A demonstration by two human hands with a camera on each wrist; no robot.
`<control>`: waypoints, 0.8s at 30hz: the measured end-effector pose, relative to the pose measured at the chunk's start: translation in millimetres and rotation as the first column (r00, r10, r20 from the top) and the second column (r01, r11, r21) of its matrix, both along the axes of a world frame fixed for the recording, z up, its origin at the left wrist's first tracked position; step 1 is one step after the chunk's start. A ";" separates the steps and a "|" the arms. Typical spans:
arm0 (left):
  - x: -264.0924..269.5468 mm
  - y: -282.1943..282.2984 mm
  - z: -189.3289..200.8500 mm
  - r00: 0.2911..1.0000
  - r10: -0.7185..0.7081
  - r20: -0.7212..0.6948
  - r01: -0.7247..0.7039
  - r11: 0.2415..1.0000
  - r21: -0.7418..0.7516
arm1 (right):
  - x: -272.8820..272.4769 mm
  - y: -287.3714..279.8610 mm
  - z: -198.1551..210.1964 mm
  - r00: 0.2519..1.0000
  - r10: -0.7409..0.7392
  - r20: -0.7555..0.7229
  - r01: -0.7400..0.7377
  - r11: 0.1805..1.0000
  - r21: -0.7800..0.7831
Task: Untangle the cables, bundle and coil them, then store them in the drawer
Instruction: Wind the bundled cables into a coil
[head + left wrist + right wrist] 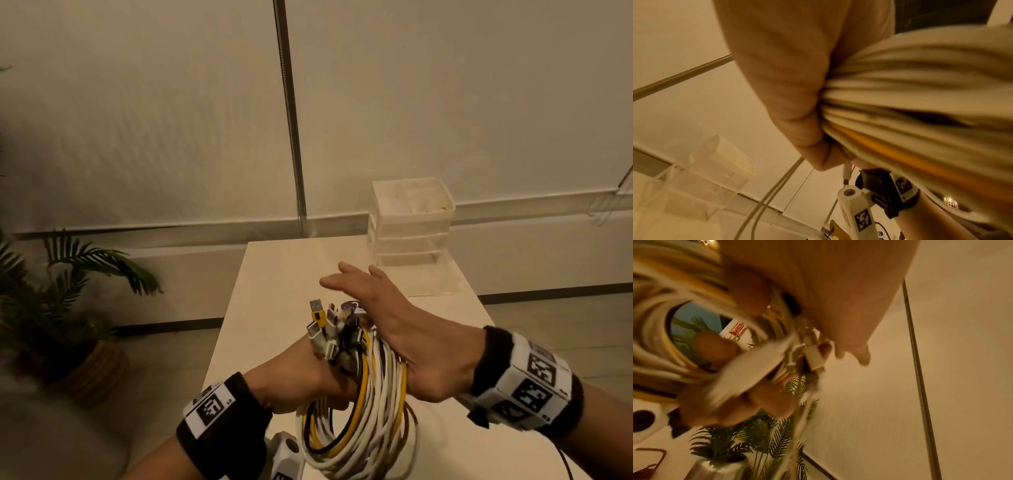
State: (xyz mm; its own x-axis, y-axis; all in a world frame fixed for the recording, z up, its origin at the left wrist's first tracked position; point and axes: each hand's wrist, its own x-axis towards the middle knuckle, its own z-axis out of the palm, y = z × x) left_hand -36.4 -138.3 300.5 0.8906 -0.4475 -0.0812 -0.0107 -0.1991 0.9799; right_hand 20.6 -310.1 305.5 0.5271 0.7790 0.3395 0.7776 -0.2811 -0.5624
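Note:
A coil of white, yellow and black cables (359, 428) hangs upright just above the white table (274, 274). My left hand (301, 373) grips the coil's top from the left, fingers curled round the strands (900, 97). A cluster of USB plugs (329, 329) sticks up out of that grip. My right hand (376, 308) lies against the right side of the coil near the plugs, its fingers straight and pointing away to the left. In the right wrist view the plugs (812, 356) sit blurred under the palm (838, 296). The drawer unit (411, 226) stands at the table's far right.
The clear plastic drawer unit (705, 175) has several stacked drawers, the lowest pulled forward. A potted palm (68, 274) stands on the floor to the left of the table. A thin metal pole (291, 120) runs up the wall behind.

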 end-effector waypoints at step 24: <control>1.6 2.2 -13.9 0.993 -0.049 -0.108 0.059 0.994 0.094 | 13.6 6.0 28.5 0.948 0.099 0.302 0.085 0.836 -0.542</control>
State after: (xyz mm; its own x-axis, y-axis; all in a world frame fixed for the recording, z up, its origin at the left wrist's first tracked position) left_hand -34.9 -136.1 286.6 0.8495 -0.4800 -0.2188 0.0787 -0.2948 0.9523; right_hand 34.2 -304.1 333.9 0.4622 0.8868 0.0033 0.8856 -0.4613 -0.0533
